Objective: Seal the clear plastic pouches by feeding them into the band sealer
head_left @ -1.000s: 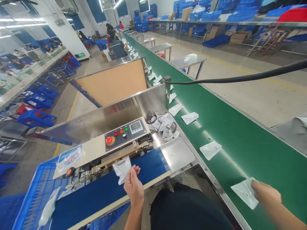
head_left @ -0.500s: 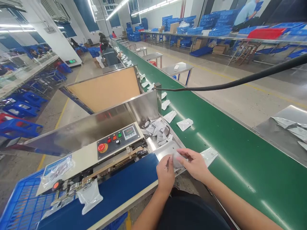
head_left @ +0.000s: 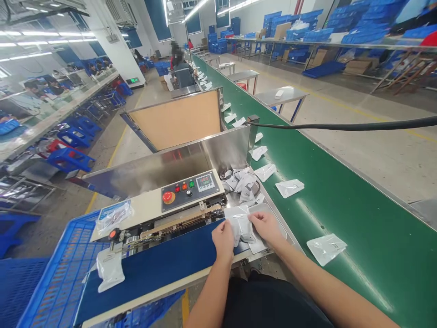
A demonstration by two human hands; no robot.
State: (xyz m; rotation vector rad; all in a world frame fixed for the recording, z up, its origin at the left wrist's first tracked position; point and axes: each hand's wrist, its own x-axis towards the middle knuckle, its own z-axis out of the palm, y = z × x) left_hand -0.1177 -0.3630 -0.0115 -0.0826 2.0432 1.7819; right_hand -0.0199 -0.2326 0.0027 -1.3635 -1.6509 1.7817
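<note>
Both hands hold one clear-and-white plastic pouch (head_left: 241, 227) upright over the right end of the blue belt (head_left: 177, 255). My left hand (head_left: 223, 240) pinches its left edge and my right hand (head_left: 268, 229) pinches its upper right edge. Just left of the pouch is the sealing machine (head_left: 187, 193), its display lit. Another pouch (head_left: 109, 269) lies at the belt's far left end. Behind my hands, a heap of small packets (head_left: 244, 184) sits in the metal tray. Under my right hand is a flat white sheet or pouch (head_left: 258, 245).
A green conveyor (head_left: 327, 196) carries several pouches along the right side. A blue crate (head_left: 58, 269) stands at the left end of the machine. Metal partition (head_left: 170, 157) rises behind it. A black cable (head_left: 341, 126) crosses the conveyor. A seated person (head_left: 183, 73) is further back.
The view has turned left. The pouch has come up between both hands and faces the machine. The pouch on the blue belt has moved left to its end.
</note>
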